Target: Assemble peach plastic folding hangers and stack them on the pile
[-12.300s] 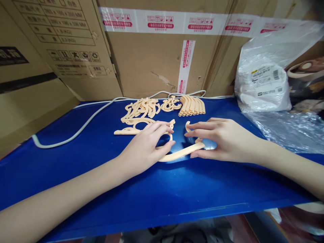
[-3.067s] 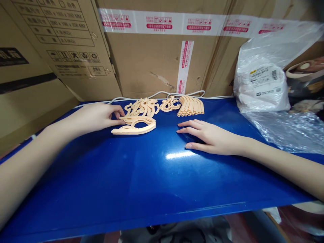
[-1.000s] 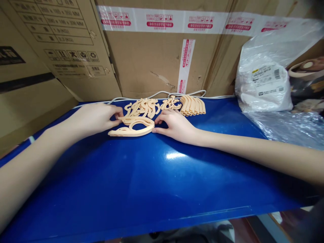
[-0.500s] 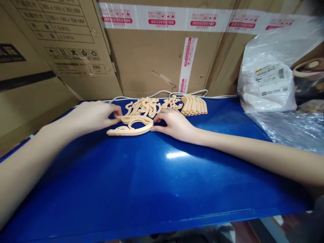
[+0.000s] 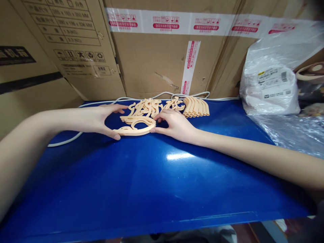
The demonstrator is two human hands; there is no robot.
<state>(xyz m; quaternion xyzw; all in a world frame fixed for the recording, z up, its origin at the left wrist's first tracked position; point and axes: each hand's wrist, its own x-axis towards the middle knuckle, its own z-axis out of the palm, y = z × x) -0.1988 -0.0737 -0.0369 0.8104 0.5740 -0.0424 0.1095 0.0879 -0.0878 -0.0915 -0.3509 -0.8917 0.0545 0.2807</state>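
Cream plastic folding hangers (image 5: 138,132) lie in a low stack on the blue tabletop, folded, with curved openings facing up. My right hand (image 5: 174,125) grips their right end, thumb in front and fingers behind. At the left end, my left hand (image 5: 97,118) is open, its thumb and fingers spread wide. The left thumb is by the front left tip of the stack, while the fingers reach toward the parts behind. Just beyond lies a loose pile of cream hook-shaped pieces (image 5: 148,107). A smaller cluster of hooks (image 5: 175,103) sits to its right, partly behind my right hand.
Curved hollow cream arms (image 5: 196,107) are lined up at the back right. A white cable (image 5: 67,141) runs along the back and left of the blue tabletop (image 5: 152,189). Cardboard boxes (image 5: 152,60) wall the back and left; a plastic-wrapped bundle (image 5: 272,87) stands right.
My left hand has let go of the stack's back left part and spread its fingers, the thumb moving to the front tip. My right hand keeps its hold. The view has shifted slightly.
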